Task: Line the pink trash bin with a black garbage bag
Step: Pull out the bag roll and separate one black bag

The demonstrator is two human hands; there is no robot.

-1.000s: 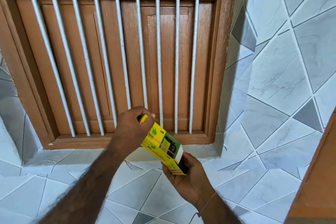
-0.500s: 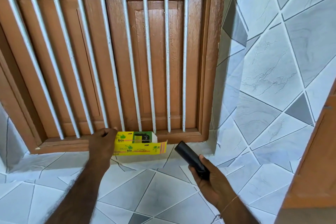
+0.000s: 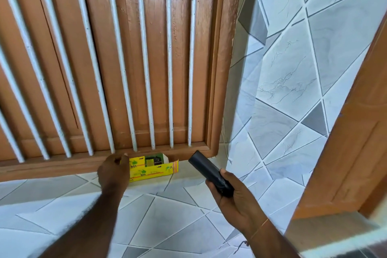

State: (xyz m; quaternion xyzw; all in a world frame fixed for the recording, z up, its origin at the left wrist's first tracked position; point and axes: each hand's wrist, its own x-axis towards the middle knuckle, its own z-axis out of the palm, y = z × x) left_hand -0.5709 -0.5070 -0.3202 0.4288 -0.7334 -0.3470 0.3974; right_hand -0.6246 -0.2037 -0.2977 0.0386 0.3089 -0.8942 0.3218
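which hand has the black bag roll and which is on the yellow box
The right hand grips the rolled black bag, held off the ledge. The left hand rests on the yellow box's left end at the window sill.

We see a rolled garbage bag [image 3: 206, 170] of thin black plastic, smooth with a dull sheen. The yellow box [image 3: 154, 168] on the far ledge looks like printed cardboard, slightly glossy. Behind it, the window shutter [image 3: 159, 58] is brown wood, its grain and cracks visible, the paint matt and worn along the frame [image 3: 225, 69]. The bars [image 3: 169, 69] look like white-painted metal, chipped in places. The wall tiles [image 3: 293, 81] at right are glossy, smooth ceramic with marble-like veining.
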